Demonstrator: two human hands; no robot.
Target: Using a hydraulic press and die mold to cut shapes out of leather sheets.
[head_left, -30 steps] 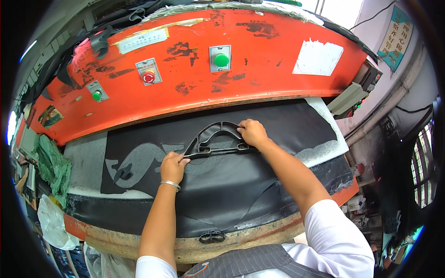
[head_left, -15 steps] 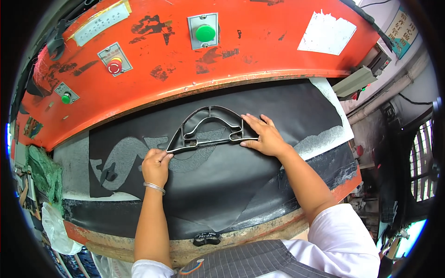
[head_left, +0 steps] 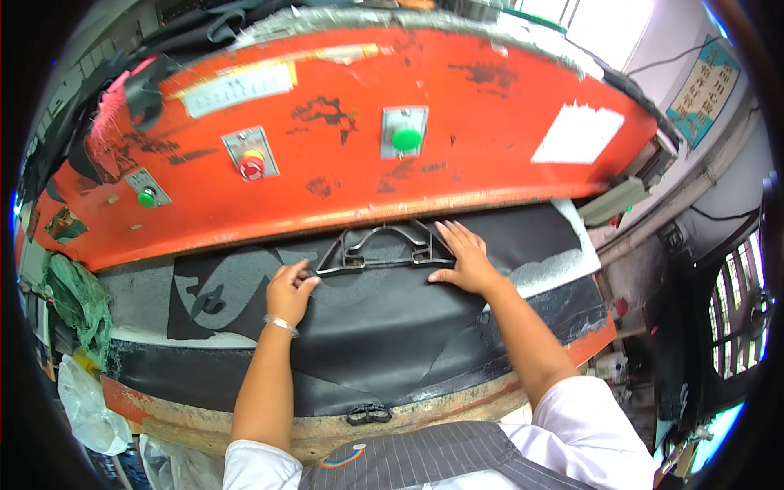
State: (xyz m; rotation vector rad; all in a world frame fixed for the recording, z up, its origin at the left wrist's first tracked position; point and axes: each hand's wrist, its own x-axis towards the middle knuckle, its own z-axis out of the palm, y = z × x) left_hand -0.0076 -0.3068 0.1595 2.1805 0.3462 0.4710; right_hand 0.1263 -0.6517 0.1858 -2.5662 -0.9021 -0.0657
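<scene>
A metal cutting die [head_left: 380, 263], arched with a straight near edge and inner ribs, lies on a black leather-like sheet [head_left: 367, 318]. The top of its arch reaches the lower edge of the orange press beam [head_left: 343, 196], which hides part of it. My left hand [head_left: 290, 294] is at the die's left corner, thumb and forefinger on either side of the tip. Around the right corner sits my right hand [head_left: 467, 260], its thumb on the near side and its fingers along the slanted outer side.
Green buttons [head_left: 406, 140] and a red stop button [head_left: 251, 167] sit on the beam's front. Cut-out openings [head_left: 237, 286] show at the sheet's left. A small black piece [head_left: 369, 414] lies at the table's near edge. Green netting [head_left: 77, 302] hangs at left.
Both hands have moved the die away from me, so its arch now meets the beam's edge. My left thumb and forefinger have spread a little. My view has tilted up.
</scene>
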